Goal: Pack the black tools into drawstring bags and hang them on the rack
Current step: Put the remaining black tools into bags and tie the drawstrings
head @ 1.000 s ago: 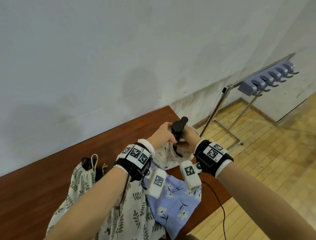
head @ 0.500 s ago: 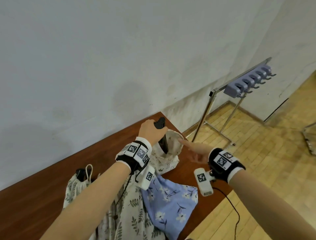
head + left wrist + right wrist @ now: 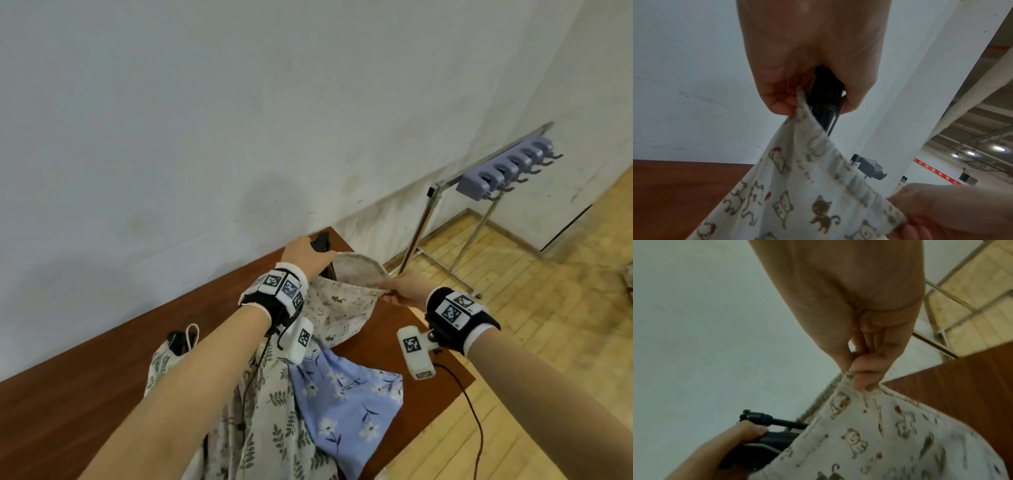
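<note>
A cream drawstring bag [image 3: 342, 301] printed with small cats is held open above the brown table [image 3: 85, 394]. My left hand [image 3: 305, 253] grips a black tool [image 3: 322, 241] together with the bag's left rim, and the tool's lower end goes down into the mouth. The same black tool [image 3: 826, 95] shows in my left palm, and its knobbed end [image 3: 756, 417] sticks out past my fingers. My right hand [image 3: 404, 287] pinches the bag's right rim [image 3: 851, 378] and pulls it out. The rack [image 3: 507, 171] with lilac hooks stands to the right by the wall.
A leaf-print bag [image 3: 164, 363] with a black item in its mouth lies on the table at left. A blue flowered bag [image 3: 342, 404] lies near the table's front edge. A black cable [image 3: 476, 421] hangs under my right wrist. Wooden floor [image 3: 548, 342] stretches to the right.
My right hand let go of the tool and took the bag's right rim, pulling the mouth wide. My left hand brought the tool down into the opening.
</note>
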A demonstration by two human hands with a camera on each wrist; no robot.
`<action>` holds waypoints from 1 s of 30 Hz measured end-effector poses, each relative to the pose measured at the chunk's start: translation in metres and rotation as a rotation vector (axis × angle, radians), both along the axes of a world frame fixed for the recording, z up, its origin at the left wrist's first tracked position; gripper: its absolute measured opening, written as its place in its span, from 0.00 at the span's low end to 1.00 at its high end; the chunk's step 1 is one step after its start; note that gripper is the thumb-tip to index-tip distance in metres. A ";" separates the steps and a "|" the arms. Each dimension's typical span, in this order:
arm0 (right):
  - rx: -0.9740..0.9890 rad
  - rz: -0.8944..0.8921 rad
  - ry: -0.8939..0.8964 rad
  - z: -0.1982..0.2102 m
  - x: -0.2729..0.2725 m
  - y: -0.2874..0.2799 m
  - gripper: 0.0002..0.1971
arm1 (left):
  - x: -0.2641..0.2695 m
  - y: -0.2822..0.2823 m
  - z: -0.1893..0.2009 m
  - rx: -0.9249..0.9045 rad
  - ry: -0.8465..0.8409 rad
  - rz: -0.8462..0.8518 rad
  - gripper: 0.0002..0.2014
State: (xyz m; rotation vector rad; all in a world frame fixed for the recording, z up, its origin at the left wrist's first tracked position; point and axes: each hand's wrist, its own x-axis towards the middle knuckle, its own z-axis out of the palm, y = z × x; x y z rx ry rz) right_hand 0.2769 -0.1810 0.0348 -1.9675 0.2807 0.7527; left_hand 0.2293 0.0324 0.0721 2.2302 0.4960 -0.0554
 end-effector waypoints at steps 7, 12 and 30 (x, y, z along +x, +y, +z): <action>-0.026 -0.028 -0.097 0.026 0.004 -0.009 0.09 | -0.008 0.005 0.000 0.038 -0.046 0.028 0.19; 0.222 0.066 -0.255 0.064 -0.003 0.008 0.19 | -0.006 0.002 0.013 0.127 -0.073 -0.012 0.20; 0.451 0.220 -0.237 0.092 -0.026 0.030 0.25 | -0.017 -0.061 0.008 0.233 -0.008 -0.273 0.13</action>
